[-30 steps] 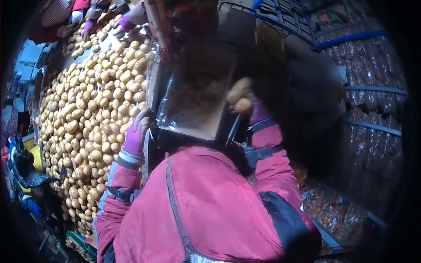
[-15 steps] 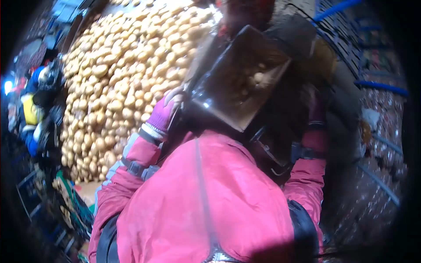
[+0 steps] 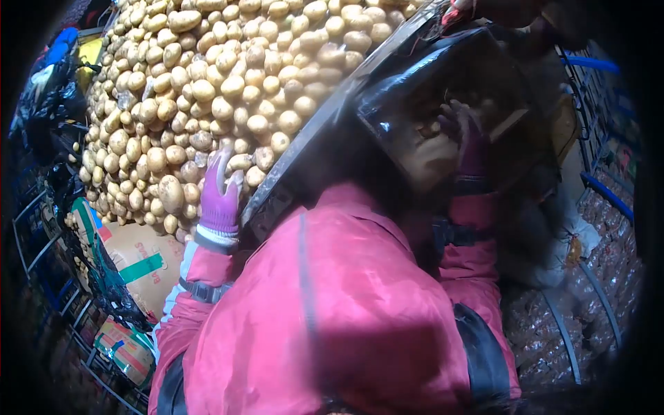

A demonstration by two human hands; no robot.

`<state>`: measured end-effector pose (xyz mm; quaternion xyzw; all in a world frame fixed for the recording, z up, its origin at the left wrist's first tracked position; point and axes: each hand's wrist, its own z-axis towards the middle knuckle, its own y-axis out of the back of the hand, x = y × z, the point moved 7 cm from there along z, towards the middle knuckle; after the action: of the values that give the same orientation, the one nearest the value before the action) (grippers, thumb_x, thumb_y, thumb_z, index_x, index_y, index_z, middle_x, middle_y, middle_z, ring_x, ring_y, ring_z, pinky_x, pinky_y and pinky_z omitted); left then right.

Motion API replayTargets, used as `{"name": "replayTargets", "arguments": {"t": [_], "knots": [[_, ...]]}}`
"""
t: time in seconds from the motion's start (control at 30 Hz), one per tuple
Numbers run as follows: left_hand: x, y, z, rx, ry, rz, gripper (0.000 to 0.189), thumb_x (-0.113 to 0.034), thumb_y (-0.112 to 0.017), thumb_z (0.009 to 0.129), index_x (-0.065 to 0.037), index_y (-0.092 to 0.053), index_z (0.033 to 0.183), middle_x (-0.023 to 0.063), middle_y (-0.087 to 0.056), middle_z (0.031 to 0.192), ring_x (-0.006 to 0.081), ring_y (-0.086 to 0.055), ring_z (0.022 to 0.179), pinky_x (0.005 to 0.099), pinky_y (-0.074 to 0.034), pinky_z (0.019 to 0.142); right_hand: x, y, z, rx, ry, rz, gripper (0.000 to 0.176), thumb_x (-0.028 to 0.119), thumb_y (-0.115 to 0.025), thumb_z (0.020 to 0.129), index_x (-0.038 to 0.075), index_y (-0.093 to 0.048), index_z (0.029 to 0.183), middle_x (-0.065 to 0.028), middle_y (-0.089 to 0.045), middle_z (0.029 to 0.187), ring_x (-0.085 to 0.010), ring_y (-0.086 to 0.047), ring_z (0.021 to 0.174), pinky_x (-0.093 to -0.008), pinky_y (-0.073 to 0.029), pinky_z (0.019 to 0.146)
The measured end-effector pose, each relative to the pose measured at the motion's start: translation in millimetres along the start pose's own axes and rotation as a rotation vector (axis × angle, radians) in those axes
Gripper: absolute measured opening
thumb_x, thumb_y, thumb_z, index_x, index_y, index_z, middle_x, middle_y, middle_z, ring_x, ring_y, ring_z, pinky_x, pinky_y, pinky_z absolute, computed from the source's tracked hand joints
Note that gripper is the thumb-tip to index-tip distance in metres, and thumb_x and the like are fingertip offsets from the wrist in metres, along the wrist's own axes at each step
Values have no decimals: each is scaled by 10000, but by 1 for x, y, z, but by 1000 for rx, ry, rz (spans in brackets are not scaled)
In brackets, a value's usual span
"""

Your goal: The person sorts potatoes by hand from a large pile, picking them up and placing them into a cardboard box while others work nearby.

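A big heap of yellow potatoes (image 3: pixel 228 83) fills the upper left, edged by a slanting board (image 3: pixel 311 131). My left hand (image 3: pixel 220 190), in a purple glove with pale fingers, touches the near edge of the heap, its thumb and fingers apart. In shadow at the upper right lies a tray or box (image 3: pixel 401 97) with a dark, shiny rim. Over its inside is my right hand (image 3: pixel 467 135), also in a purple glove, with its fingers spread. A few potatoes show dimly near those fingers.
A cardboard piece with green tape (image 3: pixel 142 266) lies below the heap at the left, and a printed carton (image 3: pixel 124 349) is lower down. Filled clear bags (image 3: pixel 553 339) and metal bars are at the right. Black plastic (image 3: pixel 48 104) hangs at the far left.
The view has shifted. My left hand has moved from the board's edge onto the potatoes. My right hand has moved from beside the box to over its inside.
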<state>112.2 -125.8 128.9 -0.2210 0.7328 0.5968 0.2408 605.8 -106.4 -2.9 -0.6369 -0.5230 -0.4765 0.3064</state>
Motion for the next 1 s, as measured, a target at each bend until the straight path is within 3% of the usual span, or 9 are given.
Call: {"name": "replayTargets", "arguments": {"t": [0.1, 0.17, 0.27, 0.43, 0.5, 0.63, 0.7, 0.8, 1.0], "knots": [[28, 0, -26, -32, -114, 190, 535, -114, -641, 908, 1, -517, 1415, 229, -481, 1479, 349, -406, 1431, 458, -328, 1173, -2, -13, -20, -20, 214, -206, 454, 295, -498, 1058, -16, -550, 1386, -201, -641, 1289, -293, -680, 1082, -378, -547, 968], [47, -11, -35, 21, -156, 270, 580, -165, -674, 878, -31, -523, 1422, 193, -479, 1497, 348, -377, 1449, 484, -292, 1182, 9, -33, -34, -113, -26, 106, 463, 304, -502, 1056, -14, -547, 1390, -201, -645, 1280, -291, -675, 1095, -378, -537, 981], [60, -20, -38, 71, -242, 474, 580, -235, -682, 873, -80, -544, 1415, 156, -487, 1503, 356, -379, 1440, 514, -288, 1170, 6, -45, -49, -124, 17, 91, 469, 311, -522, 1049, -3, -547, 1396, -206, -644, 1278, -282, -663, 1124, -375, -521, 994], [81, -14, -36, -58, -302, 409, 515, -228, -663, 893, -63, -577, 1373, 174, -523, 1468, 381, -426, 1407, 489, -331, 1156, 36, -86, -97, -80, 702, -722, 427, 285, -523, 1047, 1, -573, 1362, -183, -644, 1290, -273, -656, 1129, -386, -508, 995], [85, -15, -37, -89, -336, 438, 520, -258, -656, 895, -69, -576, 1373, 163, -551, 1440, 380, -444, 1393, 494, -337, 1148, 31, -95, -100, 55, 625, -487, 401, 257, -516, 1048, -9, -582, 1341, -175, -647, 1290, -280, -646, 1146, -393, -499, 1006], [85, -9, -47, -110, -379, 351, 536, -275, -650, 889, -76, -564, 1379, 163, -530, 1460, 360, -456, 1379, 504, -326, 1151, 23, -145, -138, 125, -294, 525, 366, 211, -494, 1051, -26, -594, 1311, -173, -658, 1269, -278, -627, 1181, -383, -491, 1020], [68, 4, -68, -147, -423, 332, 560, -274, -658, 879, -86, -548, 1395, 160, -522, 1465, 353, -440, 1391, 518, -305, 1162, 33, -160, -142, 35, -91, 210, 356, 204, -484, 1054, -24, -608, 1299, -168, -667, 1254, -267, -632, 1168, -370, -498, 1011], [59, 18, -102, -108, -454, 284, 588, -261, -672, 866, -92, -532, 1411, 147, -507, 1479, 371, -394, 1425, 531, -278, 1181, 28, -208, -156, 104, 625, -439, 345, 204, -485, 1055, -14, -637, 1275, -147, -682, 1228, -243, -651, 1119, -346, -512, 982], [105, 9, -136, 119, -326, 515, 571, -313, -634, 892, -142, -526, 1426, 140, -382, 1574, 380, -321, 1460, 547, -254, 1188, 52, -331, -191, 615, 102, 38, 326, 182, -564, 1010, -19, -662, 1248, -97, -713, 1131, -166, -659, 1016, -294, -525, 904]]}}
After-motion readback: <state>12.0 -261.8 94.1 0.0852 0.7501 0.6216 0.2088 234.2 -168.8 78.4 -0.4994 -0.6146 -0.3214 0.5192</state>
